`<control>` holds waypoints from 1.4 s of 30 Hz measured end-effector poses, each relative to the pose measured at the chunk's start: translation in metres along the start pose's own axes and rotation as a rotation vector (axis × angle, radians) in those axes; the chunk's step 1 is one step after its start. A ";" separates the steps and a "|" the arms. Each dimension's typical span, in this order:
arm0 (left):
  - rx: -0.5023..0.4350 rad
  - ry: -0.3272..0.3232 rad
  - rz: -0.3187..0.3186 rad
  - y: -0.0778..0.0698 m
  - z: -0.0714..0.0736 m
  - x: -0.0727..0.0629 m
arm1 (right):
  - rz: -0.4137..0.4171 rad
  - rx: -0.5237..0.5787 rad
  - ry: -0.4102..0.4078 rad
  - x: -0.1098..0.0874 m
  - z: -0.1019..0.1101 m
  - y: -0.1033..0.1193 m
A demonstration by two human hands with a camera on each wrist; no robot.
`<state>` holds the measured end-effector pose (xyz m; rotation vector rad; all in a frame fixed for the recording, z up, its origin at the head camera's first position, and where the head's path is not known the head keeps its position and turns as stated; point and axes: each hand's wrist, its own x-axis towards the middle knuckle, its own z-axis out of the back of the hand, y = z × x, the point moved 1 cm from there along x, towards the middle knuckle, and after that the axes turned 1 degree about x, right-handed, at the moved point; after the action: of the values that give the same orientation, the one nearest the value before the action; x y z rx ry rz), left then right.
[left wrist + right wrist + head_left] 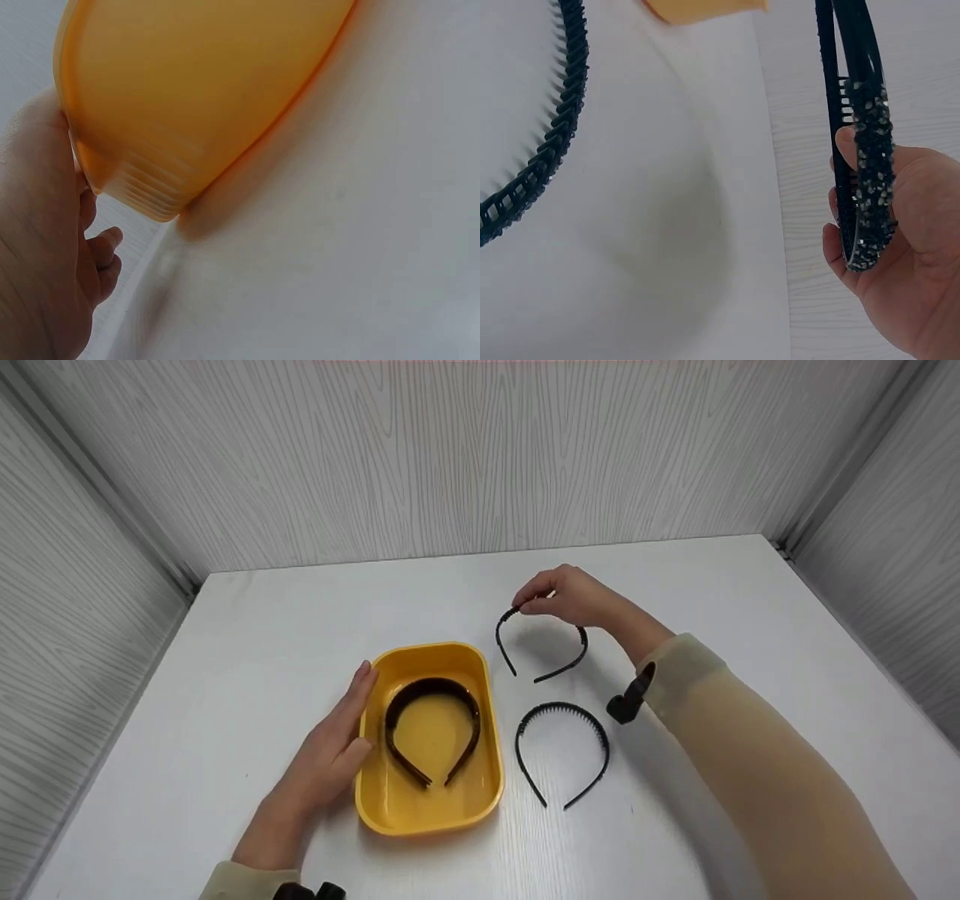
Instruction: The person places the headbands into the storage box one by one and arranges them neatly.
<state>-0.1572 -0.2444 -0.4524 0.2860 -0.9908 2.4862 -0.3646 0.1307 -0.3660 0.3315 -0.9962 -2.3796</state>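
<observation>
My right hand (574,596) pinches a black headband (585,641) by its top, its two ends pointing down toward the table. Close up in the right wrist view, glittering stones cover the outside of this headband (873,172), and comb teeth line its inside. Against the left side of a yellow plastic tray (491,727) rests my left hand (326,761), its fingers along the outer wall and the thumb at the rim. Inside the tray lies a dark headband (433,685); whether more than one is stacked there I cannot tell.
A second toothed black headband (562,705) lies on the white table (225,720) to the right of the tray, below my right hand. Pale wood-grain panels (450,457) stand behind the table and on both sides.
</observation>
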 end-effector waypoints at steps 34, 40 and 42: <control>0.006 0.011 0.025 0.000 -0.001 0.002 | 0.253 0.035 -0.025 -0.003 -0.024 0.075; 0.018 0.020 0.048 -0.002 -0.001 0.003 | 0.301 0.032 -0.023 -0.002 -0.036 0.086; 0.022 0.023 0.054 -0.002 -0.001 0.003 | 0.319 0.033 -0.021 -0.001 -0.040 0.089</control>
<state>-0.1586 -0.2414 -0.4503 0.2393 -0.9747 2.5447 -0.3129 0.0554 -0.3302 0.1459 -1.0161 -2.0846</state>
